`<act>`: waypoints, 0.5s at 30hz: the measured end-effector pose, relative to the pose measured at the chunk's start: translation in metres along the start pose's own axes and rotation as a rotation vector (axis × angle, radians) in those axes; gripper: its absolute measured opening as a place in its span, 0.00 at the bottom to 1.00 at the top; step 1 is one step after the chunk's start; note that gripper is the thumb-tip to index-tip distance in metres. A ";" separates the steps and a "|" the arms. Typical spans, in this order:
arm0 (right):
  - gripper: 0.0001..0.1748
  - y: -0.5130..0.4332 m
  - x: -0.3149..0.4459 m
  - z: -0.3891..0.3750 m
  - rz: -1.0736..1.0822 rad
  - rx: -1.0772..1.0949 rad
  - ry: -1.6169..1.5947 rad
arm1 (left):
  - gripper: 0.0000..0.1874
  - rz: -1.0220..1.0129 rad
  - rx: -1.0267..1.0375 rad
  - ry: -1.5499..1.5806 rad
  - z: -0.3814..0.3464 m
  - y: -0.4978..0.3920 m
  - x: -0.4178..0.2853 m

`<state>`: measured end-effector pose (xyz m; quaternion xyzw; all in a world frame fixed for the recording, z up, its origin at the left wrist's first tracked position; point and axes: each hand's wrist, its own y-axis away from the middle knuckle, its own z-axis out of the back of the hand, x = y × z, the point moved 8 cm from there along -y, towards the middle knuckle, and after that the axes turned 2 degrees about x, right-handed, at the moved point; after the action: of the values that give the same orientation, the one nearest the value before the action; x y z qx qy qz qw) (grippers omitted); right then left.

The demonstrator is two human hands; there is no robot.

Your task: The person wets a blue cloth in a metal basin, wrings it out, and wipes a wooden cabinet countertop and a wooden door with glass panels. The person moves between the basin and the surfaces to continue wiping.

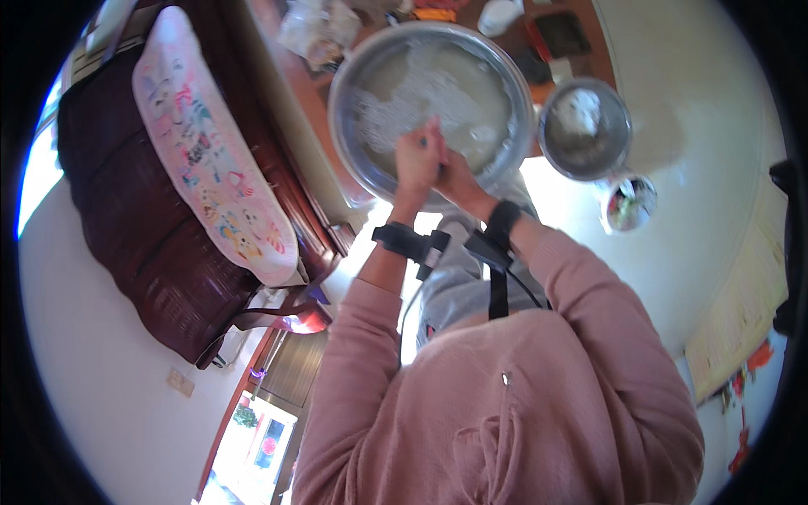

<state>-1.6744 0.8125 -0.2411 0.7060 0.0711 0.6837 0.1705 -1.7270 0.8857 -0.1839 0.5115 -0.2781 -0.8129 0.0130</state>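
A large round metal basin (527, 120) holds cloudy water with white suds. Over its near part, my left hand (416, 154) and my right hand (456, 177) are pressed together, with the fingers closed around each other. Something small and dark shows between them, too little to name; whether either hand grips it cannot be made out. Both wrists wear black straps with small devices and cables. To the right of the basin stands a smaller metal pot (584, 154) with a whitish lump (579, 112) inside.
The basin rests on a brown wooden table (603, 38) with plastic bags (319, 28), a white container (499, 17) and a dark tray (564, 35) at its back. A bin (631, 205) with refuse stands below the pot. A dark sofa (151, 252) with a printed cover (208, 158) lies left.
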 end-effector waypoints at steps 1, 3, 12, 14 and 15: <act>0.16 -0.001 -0.004 -0.002 0.004 0.002 -0.024 | 0.30 0.076 -0.006 -0.057 0.000 -0.002 0.009; 0.20 0.000 -0.017 -0.007 -0.101 0.040 -0.127 | 0.31 0.099 0.012 0.013 -0.003 -0.001 0.015; 0.36 0.003 0.084 0.008 -0.062 0.372 0.720 | 0.19 0.404 -0.314 0.958 0.026 0.023 0.030; 0.36 0.010 0.117 0.008 -0.098 0.459 0.727 | 0.16 0.391 -0.179 0.919 0.031 0.032 0.005; 0.35 0.016 0.141 0.005 -0.061 0.510 0.534 | 0.16 0.197 -0.037 0.890 0.040 0.032 -0.027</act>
<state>-1.6638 0.8442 -0.1036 0.5201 0.3023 0.7987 -0.0152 -1.7565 0.8848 -0.1342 0.7818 -0.2784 -0.5137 0.2176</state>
